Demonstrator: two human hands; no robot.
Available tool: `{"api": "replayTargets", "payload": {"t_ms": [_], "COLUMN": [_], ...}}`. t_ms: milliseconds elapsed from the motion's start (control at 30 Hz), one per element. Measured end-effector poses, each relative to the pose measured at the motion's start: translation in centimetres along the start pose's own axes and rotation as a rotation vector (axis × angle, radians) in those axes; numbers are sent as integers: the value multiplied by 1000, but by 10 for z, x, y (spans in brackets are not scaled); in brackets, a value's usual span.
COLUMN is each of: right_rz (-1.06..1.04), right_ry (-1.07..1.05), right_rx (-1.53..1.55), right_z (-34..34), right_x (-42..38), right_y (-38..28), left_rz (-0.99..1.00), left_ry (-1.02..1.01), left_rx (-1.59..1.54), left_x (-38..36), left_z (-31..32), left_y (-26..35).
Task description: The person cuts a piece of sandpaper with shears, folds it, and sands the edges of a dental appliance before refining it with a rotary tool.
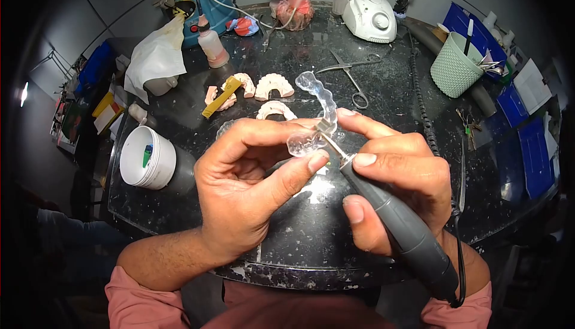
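Between the thumb and fingers of my left hand [245, 173] is a clear dental aligner [325, 102], its curved arch standing up past the fingertips. My right hand [401, 179] wraps round a dark grey rotary handpiece [401, 224], its cord trailing at the lower right. The handpiece's metal bit [333, 142] points up and left, its tip right at the aligner's inner edge. Just behind my left fingers lie pink plaster dental models [274, 86], and a yellow strip [221, 97] rests across some of them.
Scissors [348, 71] lie open behind the aligner. A white tub [148, 157] stands at left, near a dropper bottle [212, 47]. At the back right are a white control unit [369, 16] and a green basket [456, 65] of tools. A coiled cord [422, 89] runs along the right side.
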State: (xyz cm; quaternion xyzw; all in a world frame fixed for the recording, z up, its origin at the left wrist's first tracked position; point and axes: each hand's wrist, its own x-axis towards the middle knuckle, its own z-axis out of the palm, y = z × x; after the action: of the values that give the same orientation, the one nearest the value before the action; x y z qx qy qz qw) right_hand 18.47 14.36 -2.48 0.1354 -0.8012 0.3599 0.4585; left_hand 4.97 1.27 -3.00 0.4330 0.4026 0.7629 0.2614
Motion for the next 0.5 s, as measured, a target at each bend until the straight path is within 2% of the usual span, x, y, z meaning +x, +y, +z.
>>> {"api": "replayTargets", "payload": {"t_ms": [100, 167, 300, 400, 467, 500], "right_rz": [1, 58, 46, 82, 85, 89], "right_ry": [-11, -38, -113, -21, -113, -84], "right_rx": [-8, -23, 11, -8, -4, -22], "right_z": [1, 2, -1, 7, 2, 3], "right_x": [2, 0, 4, 0, 4, 2], "right_y": [-2, -8, -14, -15, -17, -16], "left_rz": [65, 129, 220, 196, 209, 204], "left_ry": [-36, -84, -131, -105, -94, -100], "left_rx": [109, 367, 436, 429, 421, 441], "left_x": [2, 0, 1, -1, 3, 3], "left_z": [-1, -3, -6, -2, -1, -2], "left_y": [1, 2, 2, 2, 3, 3]}}
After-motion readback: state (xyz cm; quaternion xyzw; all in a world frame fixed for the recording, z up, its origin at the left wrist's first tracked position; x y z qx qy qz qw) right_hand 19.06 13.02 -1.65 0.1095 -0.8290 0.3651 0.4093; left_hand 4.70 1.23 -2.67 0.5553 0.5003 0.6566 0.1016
